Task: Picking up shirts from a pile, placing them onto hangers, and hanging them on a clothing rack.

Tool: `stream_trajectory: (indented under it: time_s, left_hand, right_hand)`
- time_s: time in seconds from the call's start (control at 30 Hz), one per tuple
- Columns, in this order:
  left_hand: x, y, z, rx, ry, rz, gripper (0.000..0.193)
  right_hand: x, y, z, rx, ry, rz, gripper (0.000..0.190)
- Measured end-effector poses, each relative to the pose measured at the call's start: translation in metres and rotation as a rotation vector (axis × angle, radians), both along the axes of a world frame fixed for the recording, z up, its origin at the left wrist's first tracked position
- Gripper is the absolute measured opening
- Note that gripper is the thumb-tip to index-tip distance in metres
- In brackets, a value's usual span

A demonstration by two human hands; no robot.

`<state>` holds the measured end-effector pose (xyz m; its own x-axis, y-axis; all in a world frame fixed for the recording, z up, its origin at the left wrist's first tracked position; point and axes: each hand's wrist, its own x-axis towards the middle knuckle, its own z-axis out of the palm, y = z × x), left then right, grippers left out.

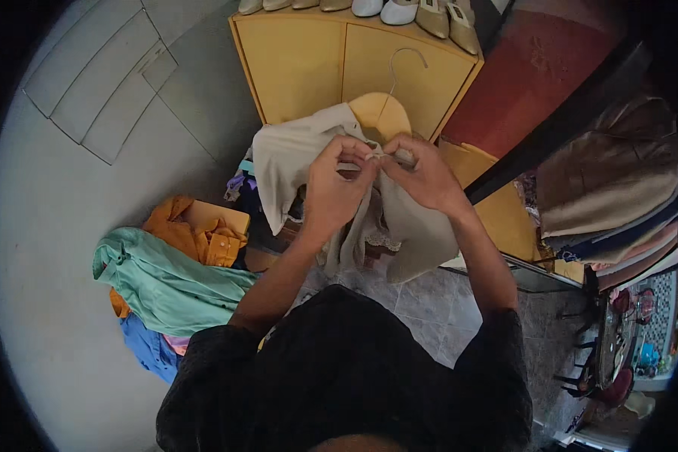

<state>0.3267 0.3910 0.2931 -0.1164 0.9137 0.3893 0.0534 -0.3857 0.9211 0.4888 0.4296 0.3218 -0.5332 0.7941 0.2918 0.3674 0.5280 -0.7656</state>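
A pale beige shirt [299, 135] hangs in front of me on a wooden clothes hanger [381, 110], whose metal hook [394, 65] points up and curls to the right. With bent fingers my left hand [339, 181] pinches the shirt's front edge just below the collar. My right hand [424, 169] grips the opposite edge, and the fingertips of both hands almost meet there. Whether a button lies between them is too small to tell. The sleeves and lower shirt drape down on both sides, partly hidden by my forearms. Lace trim [381, 240] shows behind the fabric.
Several shoes [367, 7] line the top of a yellow wooden cabinet [294, 62] ahead. At left lie a mint-green shirt [169, 282], an orange garment [172, 223] and a blue one [147, 344]. Folded or hung clothes [610, 186] stand at right beside a dark slanting bar [559, 118].
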Motion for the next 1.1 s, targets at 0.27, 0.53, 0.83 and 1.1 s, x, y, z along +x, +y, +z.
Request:
stream_trajectory:
  time_s: [0.27, 0.53, 0.83, 1.1]
  left_hand:
    - [0.006, 0.005, -0.005, 0.09, -0.01, 0.069, 0.013]
    - [0.006, 0.014, -0.013, 0.304, 0.113, 0.152, 0.01]
    - [0.011, 0.013, -0.011, 0.345, -0.023, 0.143, 0.016]
    - [0.015, -0.002, 0.0, 0.215, -0.235, 0.02, 0.009]
  right_hand:
    - [-0.003, 0.0, -0.004, 0.181, -0.017, -0.125, 0.009]
    - [-0.006, -0.003, 0.011, -0.018, 0.028, -0.058, 0.009]
    - [-0.005, -0.001, 0.003, 0.159, 0.04, -0.091, 0.01]
    - [-0.017, -0.016, 0.014, 0.25, 0.013, -0.243, 0.01]
